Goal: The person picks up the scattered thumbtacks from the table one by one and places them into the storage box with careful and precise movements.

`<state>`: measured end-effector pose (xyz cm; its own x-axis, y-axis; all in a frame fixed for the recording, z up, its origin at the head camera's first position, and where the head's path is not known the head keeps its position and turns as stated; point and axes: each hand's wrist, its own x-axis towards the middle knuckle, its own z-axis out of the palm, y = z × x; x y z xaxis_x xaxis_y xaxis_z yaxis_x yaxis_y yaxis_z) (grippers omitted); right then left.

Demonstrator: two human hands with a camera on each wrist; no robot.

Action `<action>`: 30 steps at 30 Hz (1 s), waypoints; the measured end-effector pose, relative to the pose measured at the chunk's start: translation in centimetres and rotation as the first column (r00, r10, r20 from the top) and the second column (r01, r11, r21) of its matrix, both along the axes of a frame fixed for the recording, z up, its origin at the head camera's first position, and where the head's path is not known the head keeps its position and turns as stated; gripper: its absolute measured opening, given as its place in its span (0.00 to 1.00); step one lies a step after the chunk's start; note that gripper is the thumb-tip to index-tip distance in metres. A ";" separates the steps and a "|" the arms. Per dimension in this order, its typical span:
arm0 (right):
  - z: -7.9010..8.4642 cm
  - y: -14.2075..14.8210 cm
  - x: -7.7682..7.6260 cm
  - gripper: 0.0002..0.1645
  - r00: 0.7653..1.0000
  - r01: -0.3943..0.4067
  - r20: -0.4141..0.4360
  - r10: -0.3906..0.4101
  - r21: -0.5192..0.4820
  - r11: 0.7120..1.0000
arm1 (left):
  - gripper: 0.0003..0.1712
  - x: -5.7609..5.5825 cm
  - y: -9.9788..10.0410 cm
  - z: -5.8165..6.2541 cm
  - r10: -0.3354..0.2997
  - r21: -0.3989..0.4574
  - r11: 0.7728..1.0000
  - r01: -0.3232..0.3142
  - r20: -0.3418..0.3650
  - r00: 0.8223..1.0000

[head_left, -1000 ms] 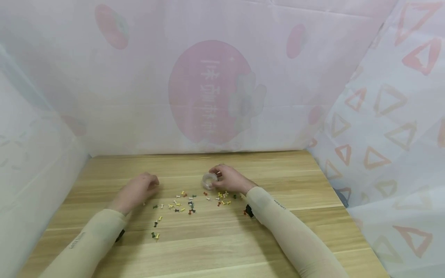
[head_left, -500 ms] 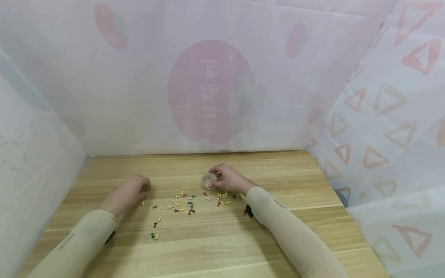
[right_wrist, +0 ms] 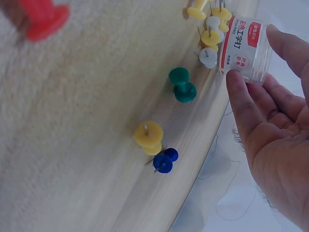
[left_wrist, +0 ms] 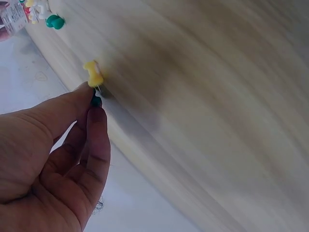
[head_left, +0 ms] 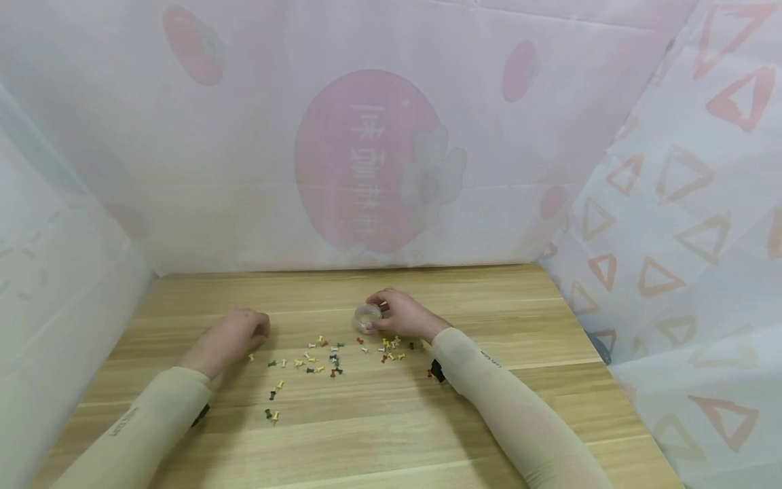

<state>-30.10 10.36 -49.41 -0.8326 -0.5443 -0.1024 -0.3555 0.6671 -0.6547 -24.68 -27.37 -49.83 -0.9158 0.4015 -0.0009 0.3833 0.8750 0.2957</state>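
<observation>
Nearest on the wooden table (head_left: 366, 435), a yellow push pin (head_left: 275, 416) lies just beside a green one (head_left: 268, 413). Farther off, the left grip (head_left: 226, 341) pinches another green pin (left_wrist: 96, 100); other pins (head_left: 334, 357) lie scattered. Beyond these, the right grip (head_left: 406, 316) clasps the clear labelled jar (right_wrist: 245, 50), before a printed backdrop (head_left: 214, 170).

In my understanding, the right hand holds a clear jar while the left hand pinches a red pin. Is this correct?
Not entirely. The pin pinched by the left hand is green, not red; the left wrist view shows this. The right hand does hold a clear jar.
</observation>
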 end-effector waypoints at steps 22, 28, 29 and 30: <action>-0.2 0.3 -0.2 0.35 1.000 0.003 -0.004 -0.003 0.002 1.000 | 0.06 -0.7 6.7 0.7 0.001 0.085 0.996 -0.002 0.004 1.000; -0.1 0.3 -0.2 0.36 1.000 -0.002 0.005 0.002 0.001 1.000 | 0.06 -0.9 8.5 1.0 -0.018 0.125 0.992 0.016 0.013 1.000; -0.1 0.3 -0.2 0.36 1.000 -0.002 0.006 0.002 0.000 1.000 | 0.06 -0.9 8.8 1.0 -0.018 0.133 0.991 0.016 0.017 1.000; -0.1 0.3 -0.2 0.36 1.000 -0.002 0.008 0.002 -0.002 1.000 | 0.06 -1.0 9.2 1.0 -0.017 0.140 0.990 0.013 0.023 1.000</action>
<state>-30.27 10.61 -49.48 -0.8305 -0.5465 -0.1079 -0.3521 0.6651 -0.6585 -25.63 -18.20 -48.83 -0.9102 0.4128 0.0339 0.3872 0.8189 0.4237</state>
